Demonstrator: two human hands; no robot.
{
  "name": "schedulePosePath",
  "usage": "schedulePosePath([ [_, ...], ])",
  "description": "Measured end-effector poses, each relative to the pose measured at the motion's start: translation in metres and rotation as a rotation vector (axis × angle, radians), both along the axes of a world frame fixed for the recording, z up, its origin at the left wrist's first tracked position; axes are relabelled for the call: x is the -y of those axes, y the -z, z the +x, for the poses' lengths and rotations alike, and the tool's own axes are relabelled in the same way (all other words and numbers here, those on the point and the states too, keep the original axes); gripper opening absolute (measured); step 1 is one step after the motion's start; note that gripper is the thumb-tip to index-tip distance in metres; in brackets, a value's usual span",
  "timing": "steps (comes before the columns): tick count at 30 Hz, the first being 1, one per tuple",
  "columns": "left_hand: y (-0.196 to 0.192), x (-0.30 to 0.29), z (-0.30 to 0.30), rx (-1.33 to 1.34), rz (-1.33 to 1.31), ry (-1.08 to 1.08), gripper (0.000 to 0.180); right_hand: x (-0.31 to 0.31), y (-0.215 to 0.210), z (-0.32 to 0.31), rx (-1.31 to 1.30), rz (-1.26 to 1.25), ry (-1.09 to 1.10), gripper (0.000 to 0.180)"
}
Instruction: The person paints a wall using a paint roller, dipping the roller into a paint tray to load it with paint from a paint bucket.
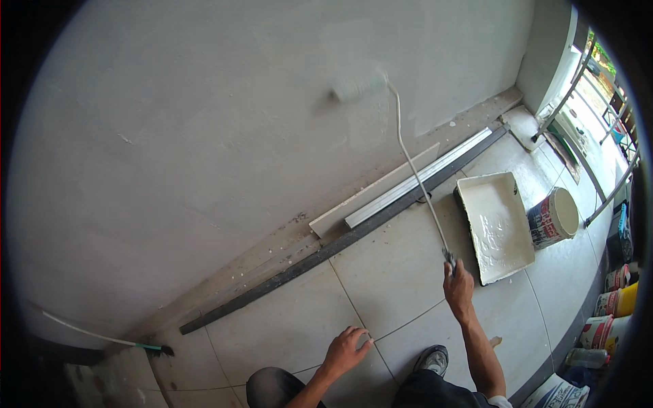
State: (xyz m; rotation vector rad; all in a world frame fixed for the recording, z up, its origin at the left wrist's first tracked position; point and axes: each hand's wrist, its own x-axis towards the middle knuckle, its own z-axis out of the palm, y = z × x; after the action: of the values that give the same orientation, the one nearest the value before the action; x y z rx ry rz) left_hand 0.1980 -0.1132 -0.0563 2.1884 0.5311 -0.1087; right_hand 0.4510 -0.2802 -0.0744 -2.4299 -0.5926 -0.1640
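Observation:
My right hand (460,292) is closed around the dark handle of a long paint roller (423,187). Its white wire frame reaches up and away to the wall, where the roller sleeve (359,87), slightly blurred, lies against the grey plaster or just off it; I cannot tell which. My left hand (348,350) hangs over the floor tiles above my knee, its fingers curled loosely and apart, with nothing in it. Right of the roller's handle lies a paint tray (502,228) coated with wet whitish paint. A paint bucket (554,217) stands close beside the tray.
Along the wall's foot lie a dark bar (286,273), a silvery metal profile (422,178) and a pale board (374,192). A green-headed brush (151,347) leans at lower left. Metal scaffold legs (564,102) stand at upper right. Several tubs (598,333) line the right edge.

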Motion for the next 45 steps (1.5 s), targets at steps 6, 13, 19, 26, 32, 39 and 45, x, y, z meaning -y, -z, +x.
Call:
schedulePosePath([
  [6, -0.002, -0.007, -0.012, -0.001, 0.009, -0.028, 0.032, 0.006, 0.042, -0.042, -0.267, -0.004, 0.043, 0.031],
  [13, 0.006, -0.005, -0.009, -0.011, 0.016, 0.005, 0.032, 0.015, 0.002, 0.020, 0.048, 0.022, 0.061, 0.032],
  [19, 0.006, 0.003, 0.001, 0.028, 0.009, 0.054, 0.029, 0.004, -0.086, 0.070, 0.033, 0.013, 0.146, 0.039],
  [26, 0.004, 0.003, 0.004, -0.010, -0.033, 0.037, 0.030, 0.030, -0.017, 0.067, -0.006, -0.075, 0.131, 0.030],
  [32, -0.002, -0.002, 0.000, 0.016, -0.008, 0.010, 0.029, 0.057, 0.037, 0.052, -0.121, -0.153, 0.118, 0.033],
  [39, 0.004, -0.001, 0.005, -0.021, -0.038, 0.028, 0.030, 0.064, 0.014, 0.087, 0.081, -0.150, 0.185, 0.041],
  [45, 0.008, 0.007, 0.015, -0.028, -0.034, 0.076, 0.031, 0.043, -0.063, 0.105, 0.024, -0.056, 0.185, 0.042],
])
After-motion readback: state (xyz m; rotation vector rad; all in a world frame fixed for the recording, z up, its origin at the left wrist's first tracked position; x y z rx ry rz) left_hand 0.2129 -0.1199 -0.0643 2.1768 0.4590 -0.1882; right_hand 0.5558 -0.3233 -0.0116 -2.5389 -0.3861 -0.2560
